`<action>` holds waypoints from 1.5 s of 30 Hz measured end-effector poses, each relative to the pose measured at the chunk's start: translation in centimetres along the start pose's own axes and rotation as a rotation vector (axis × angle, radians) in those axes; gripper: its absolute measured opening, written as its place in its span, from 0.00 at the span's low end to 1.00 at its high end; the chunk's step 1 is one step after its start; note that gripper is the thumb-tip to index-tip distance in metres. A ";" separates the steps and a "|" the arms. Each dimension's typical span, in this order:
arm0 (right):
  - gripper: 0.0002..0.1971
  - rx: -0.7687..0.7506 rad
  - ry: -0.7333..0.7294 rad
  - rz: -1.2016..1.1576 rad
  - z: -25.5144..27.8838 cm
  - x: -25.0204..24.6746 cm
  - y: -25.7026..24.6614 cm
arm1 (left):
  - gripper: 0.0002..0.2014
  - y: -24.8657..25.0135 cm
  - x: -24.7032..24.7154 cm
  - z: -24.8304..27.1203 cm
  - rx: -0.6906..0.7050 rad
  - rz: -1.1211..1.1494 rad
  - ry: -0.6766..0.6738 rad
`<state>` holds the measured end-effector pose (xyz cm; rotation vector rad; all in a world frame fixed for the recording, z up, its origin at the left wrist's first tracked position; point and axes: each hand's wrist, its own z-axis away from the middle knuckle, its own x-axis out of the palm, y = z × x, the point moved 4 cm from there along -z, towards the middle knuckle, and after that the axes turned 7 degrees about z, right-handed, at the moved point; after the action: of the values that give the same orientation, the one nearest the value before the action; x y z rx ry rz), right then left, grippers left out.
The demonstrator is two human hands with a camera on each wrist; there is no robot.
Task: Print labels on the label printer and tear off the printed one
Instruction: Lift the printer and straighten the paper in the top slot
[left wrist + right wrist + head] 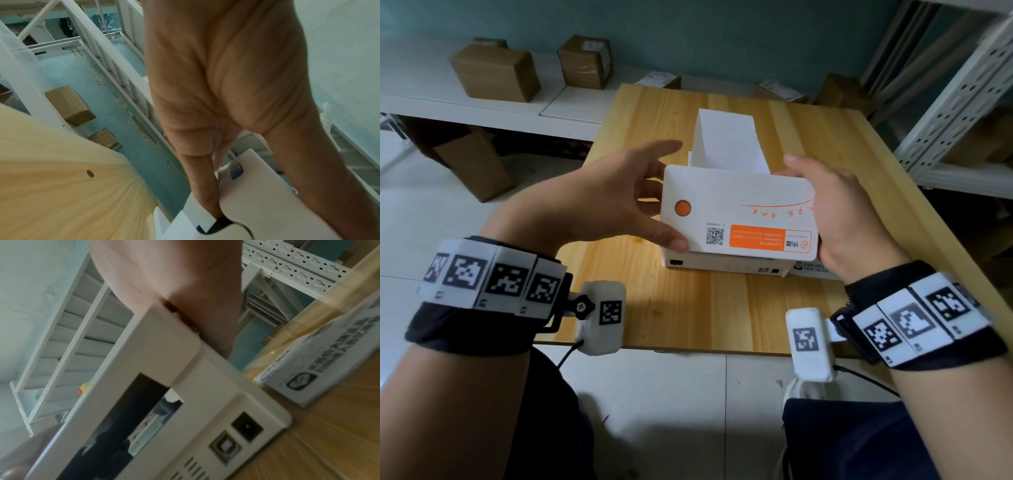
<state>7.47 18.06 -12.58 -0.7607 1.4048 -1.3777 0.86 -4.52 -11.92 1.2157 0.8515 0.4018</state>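
A white label printer (736, 202) with an orange button (682, 208) stands on the wooden table (705, 308). White label paper (726, 140) rises behind its lid. My left hand (619, 202) holds the lid's left side, thumb on the top near corner, fingers down the side. In the left wrist view the fingers (203, 186) reach in beside the lid (267, 194) by a blue latch (236, 173). My right hand (842, 212) grips the lid's right side. In the right wrist view the lid (164, 345) stands lifted off the base, with a dark gap under it.
A small white carton (811, 267) lies against the printer's right near corner. Brown cardboard boxes (496, 72) sit on the white shelf behind the table. A white perforated metal rack (962, 102) stands at the right. The printer's rear ports (246, 426) face me.
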 end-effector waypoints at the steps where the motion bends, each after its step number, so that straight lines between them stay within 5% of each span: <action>1: 0.18 -0.012 0.012 0.007 0.1 0.0 0.0 | 0.46 0.1 0.0 0.0 0.027 -0.011 -0.026; 3: 0.18 -0.026 0.031 0.005 0.2 -0.1 0.1 | 0.39 0.4 0.0 0.2 0.054 -0.042 -0.047; 11: 0.18 -0.014 0.037 -0.031 0.9 0.3 0.1 | 0.38 0.4 -0.1 0.3 0.112 -0.056 -0.046; 18: 0.18 -0.013 -0.011 -0.059 0.8 0.3 0.3 | 0.42 -0.5 -0.1 -0.2 0.027 0.026 -0.040; 22: 0.19 -0.009 -0.058 -0.078 0.6 0.3 0.4 | 0.34 -1.0 0.4 -0.5 0.001 0.101 -0.098; 29: 0.18 -0.006 -0.061 -0.098 0.3 0.3 0.6 | 0.33 -1.1 1.0 -1.0 0.014 0.197 -0.124; 35: 0.23 0.026 -0.036 -0.116 0.4 0.5 0.5 | 0.25 -0.9 1.4 -1.2 0.058 0.166 -0.150; 41: 0.38 0.156 -0.061 -0.268 0.5 0.1 0.9 | 0.36 -1.1 0.9 -1.4 0.114 0.128 -0.125; 45: 0.37 0.148 -0.052 -0.259 0.2 0.1 1.2 | 0.32 -1.2 1.0 -1.4 0.100 0.135 -0.128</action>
<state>7.84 18.05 -13.73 -0.8966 1.1788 -1.6298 0.21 -3.30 -13.52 1.3816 0.6885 0.3894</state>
